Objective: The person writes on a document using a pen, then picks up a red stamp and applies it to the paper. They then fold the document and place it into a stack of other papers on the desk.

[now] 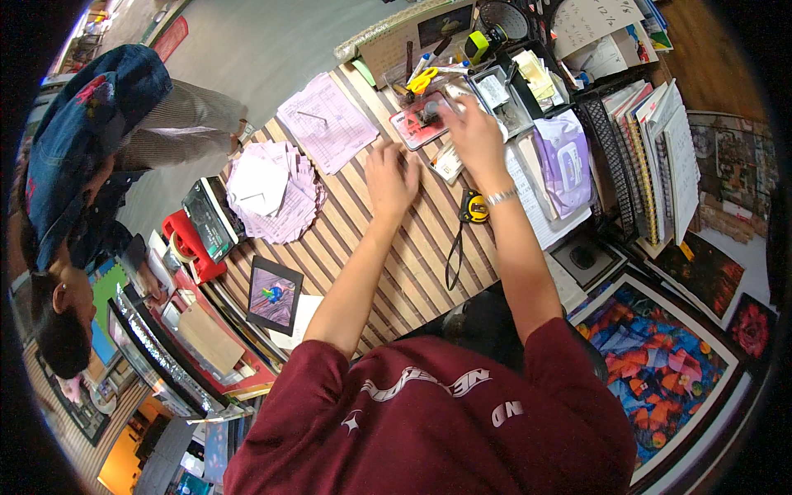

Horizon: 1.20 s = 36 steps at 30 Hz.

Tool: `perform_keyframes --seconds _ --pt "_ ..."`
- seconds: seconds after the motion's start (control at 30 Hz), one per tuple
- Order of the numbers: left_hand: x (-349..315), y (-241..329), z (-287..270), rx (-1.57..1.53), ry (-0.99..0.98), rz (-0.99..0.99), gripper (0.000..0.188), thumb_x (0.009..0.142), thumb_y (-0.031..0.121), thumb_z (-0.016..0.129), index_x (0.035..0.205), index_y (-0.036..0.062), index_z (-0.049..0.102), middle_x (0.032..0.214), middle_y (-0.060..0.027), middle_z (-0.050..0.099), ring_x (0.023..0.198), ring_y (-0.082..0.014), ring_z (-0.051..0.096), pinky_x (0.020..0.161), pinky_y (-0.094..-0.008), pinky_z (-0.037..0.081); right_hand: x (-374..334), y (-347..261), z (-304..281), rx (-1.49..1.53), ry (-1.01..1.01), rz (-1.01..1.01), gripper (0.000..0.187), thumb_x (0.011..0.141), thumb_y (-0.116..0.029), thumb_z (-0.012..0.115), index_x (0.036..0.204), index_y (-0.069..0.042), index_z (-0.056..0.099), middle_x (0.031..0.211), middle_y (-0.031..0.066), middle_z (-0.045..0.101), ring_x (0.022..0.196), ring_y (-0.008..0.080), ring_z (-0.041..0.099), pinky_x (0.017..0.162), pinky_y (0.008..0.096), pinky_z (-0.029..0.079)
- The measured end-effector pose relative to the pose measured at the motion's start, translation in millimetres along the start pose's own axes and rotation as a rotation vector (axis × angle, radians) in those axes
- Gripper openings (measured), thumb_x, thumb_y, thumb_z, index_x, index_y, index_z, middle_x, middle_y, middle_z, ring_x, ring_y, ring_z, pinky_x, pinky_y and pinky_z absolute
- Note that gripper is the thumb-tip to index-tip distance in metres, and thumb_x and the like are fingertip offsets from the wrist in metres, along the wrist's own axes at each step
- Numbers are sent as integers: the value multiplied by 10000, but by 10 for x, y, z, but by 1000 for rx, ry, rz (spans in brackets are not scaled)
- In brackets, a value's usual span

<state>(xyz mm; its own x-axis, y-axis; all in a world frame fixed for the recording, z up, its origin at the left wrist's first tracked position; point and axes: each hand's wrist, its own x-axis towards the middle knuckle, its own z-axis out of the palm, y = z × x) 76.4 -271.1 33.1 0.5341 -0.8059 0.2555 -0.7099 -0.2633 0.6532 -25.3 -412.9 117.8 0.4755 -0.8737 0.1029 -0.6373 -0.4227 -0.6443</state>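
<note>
My right hand reaches over the far edge of the striped wooden table, its fingers closed and slightly blurred. What it grips, if anything, I cannot make out. Just left of those fingers lies a flat red case, with a small dark object at its right end. My left hand lies on the table with its fingers apart, holding nothing. A yellow and black tape measure with a black strap sits below my right wrist. Pink printed sheets lie beyond my left hand, a bent metal piece on top.
A fanned stack of pink slips and a red tape dispenser stand at left. Yellow scissors, pens and a purple wipes pack crowd the far right. Another person is at the left.
</note>
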Motion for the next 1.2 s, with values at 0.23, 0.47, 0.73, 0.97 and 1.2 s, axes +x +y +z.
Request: perform_keyframes --seconds 0.23,0.47,0.73,0.97,1.2 --pt "-151 574 180 -17 -238 -112 679 675 319 824 1212 23 533 1137 -175 541 1079 -353 513 926 -430 419 -1154 334 -463 43 -129 308 278 979 -252 541 893 4 603 733 255 621 703 452 620 599 485 471" --pt "-366 371 -247 -242 -139 80 613 673 126 812 1210 20 536 1134 -180 530 1011 -344 565 860 -415 507 -1632 118 -525 141 14 121 152 945 -116 582 1028 -9 649 972 184 609 877 337 613 741 395 500" --pt "-459 608 -709 -282 -174 178 629 691 90 804 1252 24 526 1173 -176 530 1040 -349 586 855 -405 532 -1515 -146 -385 -107 -39 -132 314 875 -128 642 1188 -105 652 1290 170 484 1142 356 495 957 448 435" --pt "-470 638 -898 -283 -273 260 619 692 104 797 1247 25 535 1180 -161 539 1022 -341 606 838 -400 541 -1372 -201 -618 -165 -125 -316 307 834 -125 659 1139 -142 683 1319 137 492 1194 335 482 984 449 428" --pt "-476 691 -980 -285 -316 267 605 701 110 794 1241 23 536 1178 -161 547 1034 -343 605 841 -399 536 -1388 -88 -646 -116 -138 -408 264 807 -119 691 1067 -85 665 1246 119 538 1175 310 509 978 427 443"
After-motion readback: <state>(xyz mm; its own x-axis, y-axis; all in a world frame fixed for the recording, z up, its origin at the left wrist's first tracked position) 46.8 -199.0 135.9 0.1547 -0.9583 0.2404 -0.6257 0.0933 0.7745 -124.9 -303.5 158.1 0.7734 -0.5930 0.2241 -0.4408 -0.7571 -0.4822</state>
